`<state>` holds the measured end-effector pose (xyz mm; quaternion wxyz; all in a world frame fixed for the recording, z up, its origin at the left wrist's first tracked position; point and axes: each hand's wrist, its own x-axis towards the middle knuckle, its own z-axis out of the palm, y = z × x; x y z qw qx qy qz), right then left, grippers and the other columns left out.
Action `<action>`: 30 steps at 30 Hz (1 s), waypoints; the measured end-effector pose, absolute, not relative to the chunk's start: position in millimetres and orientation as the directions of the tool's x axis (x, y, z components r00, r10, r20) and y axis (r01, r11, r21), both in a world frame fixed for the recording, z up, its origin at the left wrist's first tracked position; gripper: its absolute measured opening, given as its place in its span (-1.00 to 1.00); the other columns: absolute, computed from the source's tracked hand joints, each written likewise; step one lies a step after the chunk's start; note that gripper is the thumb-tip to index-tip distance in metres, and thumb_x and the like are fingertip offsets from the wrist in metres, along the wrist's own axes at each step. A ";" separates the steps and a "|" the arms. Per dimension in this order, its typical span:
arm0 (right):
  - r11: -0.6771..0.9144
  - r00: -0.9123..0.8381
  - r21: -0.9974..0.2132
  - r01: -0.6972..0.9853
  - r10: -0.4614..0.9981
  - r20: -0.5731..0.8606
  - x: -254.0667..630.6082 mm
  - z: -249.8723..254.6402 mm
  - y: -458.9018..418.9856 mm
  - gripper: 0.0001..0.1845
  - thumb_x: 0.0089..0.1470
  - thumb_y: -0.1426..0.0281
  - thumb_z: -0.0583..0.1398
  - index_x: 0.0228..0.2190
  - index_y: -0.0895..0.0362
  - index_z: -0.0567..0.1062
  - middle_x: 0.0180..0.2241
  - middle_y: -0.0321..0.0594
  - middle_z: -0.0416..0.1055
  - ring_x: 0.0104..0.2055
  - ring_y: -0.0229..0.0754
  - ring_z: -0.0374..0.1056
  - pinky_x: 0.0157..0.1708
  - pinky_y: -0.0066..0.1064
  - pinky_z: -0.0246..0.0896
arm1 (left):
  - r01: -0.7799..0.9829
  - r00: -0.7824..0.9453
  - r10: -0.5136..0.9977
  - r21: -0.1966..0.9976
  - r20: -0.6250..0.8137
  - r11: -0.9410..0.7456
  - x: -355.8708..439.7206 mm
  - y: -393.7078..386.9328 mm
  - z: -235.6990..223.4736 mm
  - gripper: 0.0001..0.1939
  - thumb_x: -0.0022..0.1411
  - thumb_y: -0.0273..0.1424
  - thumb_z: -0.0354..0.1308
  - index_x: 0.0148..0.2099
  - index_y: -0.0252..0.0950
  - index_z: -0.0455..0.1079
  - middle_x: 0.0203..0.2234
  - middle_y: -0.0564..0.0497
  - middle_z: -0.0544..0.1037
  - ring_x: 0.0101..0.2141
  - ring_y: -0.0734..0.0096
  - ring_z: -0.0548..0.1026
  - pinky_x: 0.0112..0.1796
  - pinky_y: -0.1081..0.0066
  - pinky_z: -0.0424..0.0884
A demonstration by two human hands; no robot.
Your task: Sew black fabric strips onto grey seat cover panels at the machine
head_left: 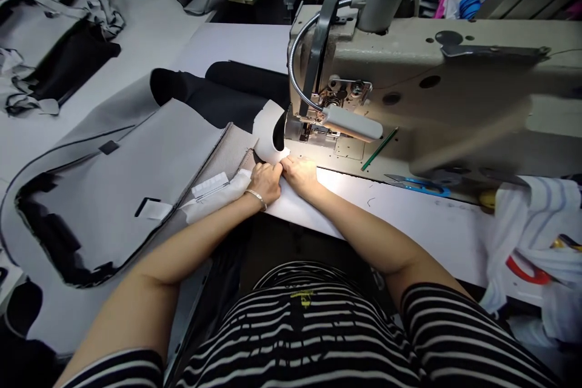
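A large grey and black fabric piece [173, 145], with dark edges and a white lining, spreads across the left of the sewing table. Both hands meet at its right end, just in front of the sewing machine [409, 73]. My left hand [266, 183], a bracelet at its wrist, is closed on the fabric edge. Touching it, my right hand [300, 174] pinches the same edge. A curved white flap [269, 130] of the piece stands up beyond my fingers, left of the needle area. The fingertips are partly hidden by the fabric.
A gooseneck lamp [352, 123] lights the needle area. On the machine bed lie a green pencil [380, 149] and blue-handled snips [418, 185]. White striped cloth [531, 224] and red-handled scissors [527, 271] are at the right. More fabric pieces [50, 30] lie at the far left.
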<state>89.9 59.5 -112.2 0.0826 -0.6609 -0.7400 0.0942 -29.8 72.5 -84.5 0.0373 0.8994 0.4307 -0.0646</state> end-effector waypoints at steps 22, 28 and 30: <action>-0.100 0.041 -0.799 0.592 0.995 -0.094 101.7 -107.6 61.3 -0.73 0.13 0.44 0.01 -0.21 0.18 0.46 -0.23 -0.09 0.44 -0.26 -0.17 0.37 -0.22 -0.31 0.19 | 0.760 0.649 0.760 0.079 -0.039 -0.645 -64.9 144.0 -76.4 -0.64 0.13 -0.49 -0.12 -0.09 -0.37 0.40 -0.31 -0.12 0.50 -0.26 0.30 0.43 -0.21 0.40 0.33; -0.351 -0.131 -0.745 -0.567 0.931 -0.339 75.5 -94.5 71.1 -0.43 -0.16 0.62 0.11 -0.04 0.08 0.25 0.11 -0.18 0.18 -0.09 -0.27 0.35 -0.19 -0.43 0.30 | 0.769 0.616 0.786 0.179 0.048 -0.613 -61.2 143.1 -53.2 -0.78 0.09 -0.49 -0.09 -0.44 -0.32 0.39 -0.45 -0.05 0.43 -0.35 0.37 0.41 -0.29 0.44 0.34; -0.349 -0.164 -0.669 -0.656 0.931 -0.325 60.9 -92.3 73.3 -0.39 -0.23 0.66 0.07 -0.07 0.05 0.24 0.11 -0.25 0.18 -0.06 -0.31 0.32 -0.16 -0.45 0.30 | 0.786 0.610 0.792 0.106 0.035 -0.609 -57.1 137.0 -48.7 -0.82 0.09 -0.50 -0.07 -0.43 -0.31 0.36 -0.29 -0.09 0.42 -0.33 0.37 0.41 -0.32 0.43 0.34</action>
